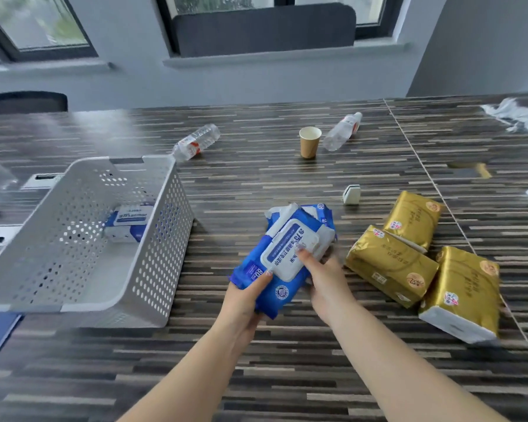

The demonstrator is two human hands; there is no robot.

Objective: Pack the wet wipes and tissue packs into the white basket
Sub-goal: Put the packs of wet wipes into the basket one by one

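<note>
Both my hands hold a blue and white wet wipes pack (284,254) just above the table, right of the white basket (153,269). My left hand (246,300) grips its near left end. My right hand (326,278) holds its right side with the thumb on the white lid. A second blue wipes pack (323,213) lies under and behind it. One wipes pack (128,222) lies inside the basket. Three gold tissue packs (387,264) (413,219) (464,292) lie on the table to the right.
Two clear plastic bottles (195,143) (342,132) lie on their sides at the back, with a brown paper cup (309,142) standing between them. A small white clip-like object (351,194) sits behind the wipes. Crumpled white plastic (518,114) lies at the far right.
</note>
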